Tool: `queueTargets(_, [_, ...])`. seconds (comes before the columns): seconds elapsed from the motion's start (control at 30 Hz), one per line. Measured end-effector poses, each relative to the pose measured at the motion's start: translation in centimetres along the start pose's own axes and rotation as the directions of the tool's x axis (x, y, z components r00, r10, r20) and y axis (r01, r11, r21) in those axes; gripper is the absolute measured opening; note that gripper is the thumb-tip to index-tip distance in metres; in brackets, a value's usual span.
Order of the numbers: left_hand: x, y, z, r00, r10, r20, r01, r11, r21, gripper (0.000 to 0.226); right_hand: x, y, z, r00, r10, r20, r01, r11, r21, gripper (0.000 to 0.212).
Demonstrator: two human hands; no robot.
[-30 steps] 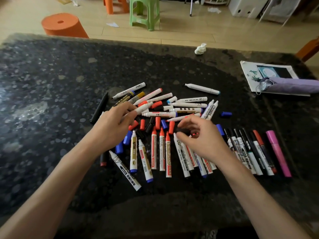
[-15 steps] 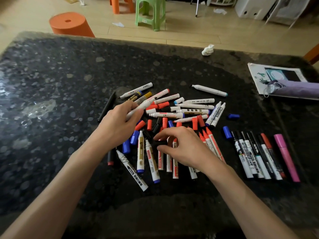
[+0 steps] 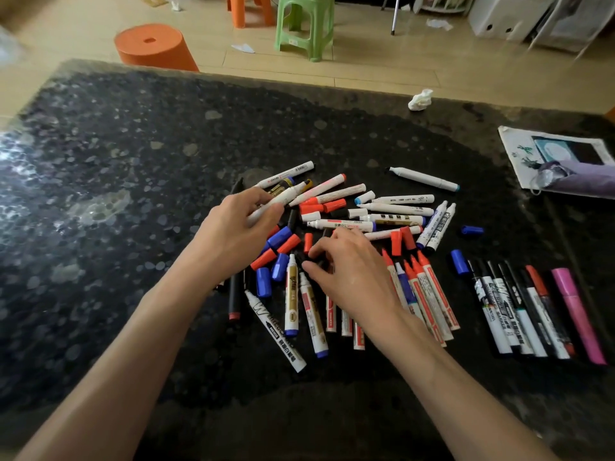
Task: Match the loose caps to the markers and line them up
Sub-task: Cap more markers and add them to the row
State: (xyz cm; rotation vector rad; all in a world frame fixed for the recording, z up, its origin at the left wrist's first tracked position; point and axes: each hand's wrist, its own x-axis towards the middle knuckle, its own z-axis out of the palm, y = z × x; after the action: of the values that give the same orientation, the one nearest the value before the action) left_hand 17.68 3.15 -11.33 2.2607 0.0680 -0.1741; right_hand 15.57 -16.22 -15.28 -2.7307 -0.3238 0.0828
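Note:
A heap of white markers and loose red, blue and white caps (image 3: 289, 243) lies mid-table. My left hand (image 3: 233, 234) grips an uncapped white marker (image 3: 283, 197) that points up and to the right. My right hand (image 3: 349, 271) hovers low over the heap, thumb and fingers curled toward a small dark cap (image 3: 314, 259) among the red caps; whether it pinches it I cannot tell. Red-tipped markers (image 3: 429, 291) lie fanned beside my right wrist. A neat row of capped markers (image 3: 519, 311) ends in a pink marker (image 3: 577, 311) at the right.
The dark speckled table (image 3: 133, 194) carries a crumpled tissue (image 3: 421, 99) at the back, and a printed paper (image 3: 552, 151) under a purple umbrella (image 3: 585, 179) at the right edge. An orange stool (image 3: 153, 46) and a green stool (image 3: 304, 24) stand on the floor beyond.
My right hand slid left from the red-tipped markers to the loose caps in the heap's middle. My left hand kept hold of the white marker, hardly moving.

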Motion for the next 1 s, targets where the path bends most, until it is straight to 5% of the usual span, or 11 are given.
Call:
queueTargets(0.23, [-0.5, -0.9, -1.0, 0.996, 0.052, 0.072, -0.054, 0.998, 0.026, 0.019, 0.6, -1.2, 0.5, 0.998, 0.058, -0.024, -0.06, 0.995, -0.086, 0.025])
queueTargets(0.47, [-0.5, -1.6, -1.6, 0.984, 0.071, 0.162, -0.081, 0.995, 0.058, 0.022, -0.2, 2.1, -4.0, 0.985, 0.167, -0.033, -0.123, 0.833, 0.539, 0.019])
queueTargets(0.6, [-0.4, -1.2, -1.1, 0.979, 0.116, 0.17, -0.126, 0.991, 0.05, 0.023, -0.7, 3.2, -4.9, 0.998, 0.04, -0.042, -0.012, 0.847, 0.531, 0.027])
queueTargets(1.0, [-0.2, -0.4, -0.3, 0.963, 0.154, 0.219, -0.168, 0.985, 0.043, 0.021, -0.6, 3.9, -5.1, 0.999, -0.015, -0.042, 0.036, 0.834, 0.55, 0.028])
